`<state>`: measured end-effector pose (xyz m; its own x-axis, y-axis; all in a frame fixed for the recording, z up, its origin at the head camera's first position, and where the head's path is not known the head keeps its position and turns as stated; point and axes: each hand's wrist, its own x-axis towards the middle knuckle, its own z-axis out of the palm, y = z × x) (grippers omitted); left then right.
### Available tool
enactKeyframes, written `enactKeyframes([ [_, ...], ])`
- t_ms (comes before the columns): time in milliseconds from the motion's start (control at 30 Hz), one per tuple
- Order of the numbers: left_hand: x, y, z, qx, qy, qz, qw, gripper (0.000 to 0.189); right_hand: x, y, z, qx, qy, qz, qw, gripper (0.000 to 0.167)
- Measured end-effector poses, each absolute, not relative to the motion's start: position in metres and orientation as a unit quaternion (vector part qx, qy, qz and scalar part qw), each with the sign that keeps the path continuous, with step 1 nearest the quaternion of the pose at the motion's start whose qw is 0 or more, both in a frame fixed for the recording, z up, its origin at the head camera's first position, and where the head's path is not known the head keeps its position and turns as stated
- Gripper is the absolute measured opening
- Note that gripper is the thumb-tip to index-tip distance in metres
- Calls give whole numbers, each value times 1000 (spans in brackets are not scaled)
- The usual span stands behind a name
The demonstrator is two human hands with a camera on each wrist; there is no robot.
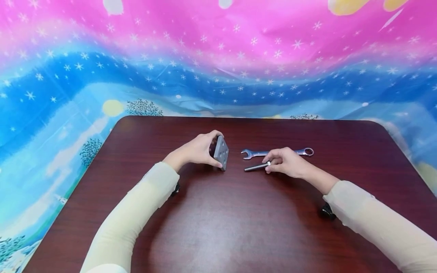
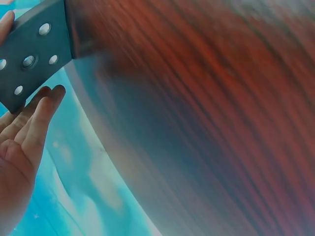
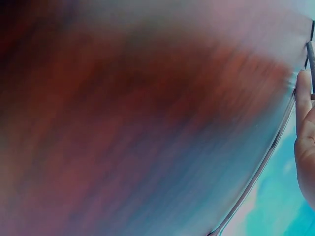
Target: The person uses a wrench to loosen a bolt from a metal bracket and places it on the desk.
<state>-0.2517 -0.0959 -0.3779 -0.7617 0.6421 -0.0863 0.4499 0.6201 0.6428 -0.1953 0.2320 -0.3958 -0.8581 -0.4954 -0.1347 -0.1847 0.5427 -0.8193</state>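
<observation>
My left hand (image 1: pixel 199 149) grips a grey metal plate (image 1: pixel 222 153) by its edges, thumb low and fingers at the top, so the plate stands on edge. In the left wrist view the plate (image 2: pixel 37 49) shows several round holes, the middle one threaded. On the right, my right hand (image 1: pixel 285 162) pinches a bolt (image 1: pixel 257 167) near its head, the shank pointing left toward the plate. Only a sliver of the bolt (image 3: pixel 311 66) and part of the right hand (image 3: pixel 306 132) come into the right wrist view. Behind the right hand lies a combination wrench (image 1: pixel 257 154), its middle hidden by the fingers.
Everything is over a dark red-brown wooden table (image 1: pixel 211 227) with rounded far corners. A pink and blue patterned cloth (image 1: pixel 205 68) hangs behind and beside it. A small black device (image 1: pixel 328 211) sits under the right wrist.
</observation>
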Motion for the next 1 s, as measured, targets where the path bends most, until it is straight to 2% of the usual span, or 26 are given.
enactKeyframes([
  [300,-253,-113,-377,294,905,274,142,93,-199,232,-397,-209,857,-439,170,18],
  [533,-253,-124,-384,289,915,247,133,89,-201,235,-402,-231,885,-379,137,16],
  [1000,-257,-128,-396,291,926,195,138,85,-202,238,-406,-237,891,-364,134,15],
])
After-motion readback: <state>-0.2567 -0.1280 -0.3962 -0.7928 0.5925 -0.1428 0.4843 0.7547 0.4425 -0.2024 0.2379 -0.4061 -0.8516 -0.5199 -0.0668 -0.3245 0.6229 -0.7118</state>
